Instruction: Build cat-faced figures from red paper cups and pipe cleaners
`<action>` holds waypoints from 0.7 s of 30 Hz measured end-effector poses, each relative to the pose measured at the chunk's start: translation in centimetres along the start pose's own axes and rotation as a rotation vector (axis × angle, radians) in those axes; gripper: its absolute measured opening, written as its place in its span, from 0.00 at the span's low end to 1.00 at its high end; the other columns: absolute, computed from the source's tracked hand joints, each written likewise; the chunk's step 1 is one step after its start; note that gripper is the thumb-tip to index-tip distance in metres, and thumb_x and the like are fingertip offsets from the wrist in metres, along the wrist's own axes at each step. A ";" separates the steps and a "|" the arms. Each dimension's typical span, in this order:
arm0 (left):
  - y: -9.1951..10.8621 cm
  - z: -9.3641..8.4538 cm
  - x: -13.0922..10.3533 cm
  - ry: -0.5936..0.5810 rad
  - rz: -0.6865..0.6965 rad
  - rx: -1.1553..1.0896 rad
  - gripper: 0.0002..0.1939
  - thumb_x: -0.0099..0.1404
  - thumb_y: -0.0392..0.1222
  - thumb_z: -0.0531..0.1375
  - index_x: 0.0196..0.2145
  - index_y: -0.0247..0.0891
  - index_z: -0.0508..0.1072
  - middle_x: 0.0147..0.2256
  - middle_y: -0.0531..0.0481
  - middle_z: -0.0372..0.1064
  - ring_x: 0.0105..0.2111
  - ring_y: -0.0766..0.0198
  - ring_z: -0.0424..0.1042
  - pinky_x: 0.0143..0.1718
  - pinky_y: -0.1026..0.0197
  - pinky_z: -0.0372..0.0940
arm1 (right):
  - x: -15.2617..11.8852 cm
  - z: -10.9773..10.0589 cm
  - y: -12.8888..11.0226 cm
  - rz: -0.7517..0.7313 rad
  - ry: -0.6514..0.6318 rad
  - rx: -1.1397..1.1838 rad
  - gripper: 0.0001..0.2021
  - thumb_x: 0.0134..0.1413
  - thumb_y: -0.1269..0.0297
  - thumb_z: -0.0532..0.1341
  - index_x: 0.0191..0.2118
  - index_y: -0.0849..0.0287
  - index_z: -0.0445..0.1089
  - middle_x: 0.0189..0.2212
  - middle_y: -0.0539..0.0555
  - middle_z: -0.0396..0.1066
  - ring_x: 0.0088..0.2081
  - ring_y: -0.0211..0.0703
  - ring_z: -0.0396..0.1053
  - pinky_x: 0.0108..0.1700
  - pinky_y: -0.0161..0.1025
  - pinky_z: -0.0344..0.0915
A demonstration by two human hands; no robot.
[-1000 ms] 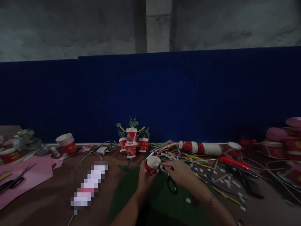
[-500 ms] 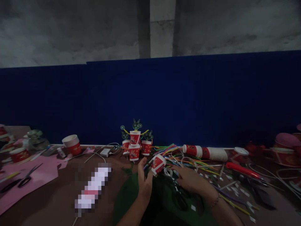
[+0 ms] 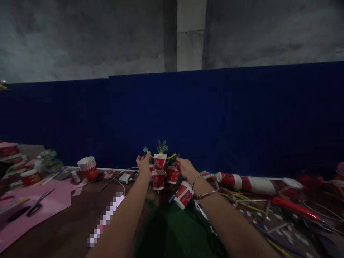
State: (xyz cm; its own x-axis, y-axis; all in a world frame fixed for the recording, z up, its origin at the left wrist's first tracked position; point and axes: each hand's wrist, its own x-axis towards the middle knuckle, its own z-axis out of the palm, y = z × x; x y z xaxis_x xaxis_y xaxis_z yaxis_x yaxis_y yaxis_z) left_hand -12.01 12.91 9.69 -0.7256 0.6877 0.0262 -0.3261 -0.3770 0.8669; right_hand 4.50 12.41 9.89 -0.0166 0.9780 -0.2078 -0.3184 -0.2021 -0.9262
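Observation:
A red paper-cup figure stands at the centre: an upper cup (image 3: 160, 162) on a lower cup (image 3: 158, 180), with a green cat-like face (image 3: 161, 147) on top and yellow pipe-cleaner arms. My left hand (image 3: 144, 166) reaches to its left side, fingers apart, close to the left arm's end. On the other side my right hand (image 3: 185, 167) is raised below the tip of the yellow right arm (image 3: 172, 156), fingers loosely spread. Whether either touches the figure is unclear. Behind it, the right rear cup (image 3: 172, 175) is partly hidden. A loose red cup (image 3: 184, 195) lies tilted under my right wrist.
Scissors (image 3: 34, 208) lie on pink paper (image 3: 55, 204) at left, near a stack of cups (image 3: 88, 168). At right are a row of nested cups (image 3: 258, 186), a red-handled tool (image 3: 294, 208), pipe cleaners and white scraps. A blue panel (image 3: 172, 107) stands behind.
Both hands have moved forward to either side of the cup figure. The cup that my left hand held now lies on the table, and my right hand has left the scissors and white tape.

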 end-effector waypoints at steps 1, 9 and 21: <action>0.1 0.3 1.1 -0.027 -0.008 0.007 0.23 0.45 0.38 0.68 0.38 0.39 0.62 0.35 0.50 0.66 0.39 0.63 0.69 0.42 0.59 0.63 | 0.6 0.7 0.1 0.015 0.017 0.012 0.15 0.57 0.61 0.57 0.48 0.64 0.64 0.45 0.59 0.66 0.42 0.45 0.67 0.41 0.46 0.67; -0.9 1.1 3.8 -0.187 0.010 0.021 0.18 0.45 0.38 0.68 0.34 0.36 0.67 0.26 0.55 0.66 0.25 0.70 0.68 0.28 0.65 0.64 | 3.8 3.4 0.3 -0.061 0.092 0.053 0.15 0.58 0.62 0.56 0.49 0.61 0.63 0.46 0.57 0.65 0.42 0.43 0.67 0.42 0.46 0.67; -1.8 2.7 2.2 -0.393 0.065 0.085 0.13 0.39 0.35 0.67 0.27 0.32 0.74 0.24 0.51 0.70 0.26 0.65 0.69 0.31 0.62 0.64 | 4.5 4.1 0.1 -0.376 0.016 -0.205 0.11 0.44 0.71 0.57 0.34 0.64 0.75 0.16 0.48 0.69 0.17 0.34 0.62 0.20 0.30 0.59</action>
State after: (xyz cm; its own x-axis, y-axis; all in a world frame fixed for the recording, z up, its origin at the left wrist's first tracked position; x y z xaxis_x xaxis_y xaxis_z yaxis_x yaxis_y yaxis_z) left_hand -11.41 16.80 9.52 -0.4511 0.8551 0.2557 -0.2241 -0.3859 0.8949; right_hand 0.52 16.96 10.18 0.0801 0.9850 0.1528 -0.1044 0.1607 -0.9815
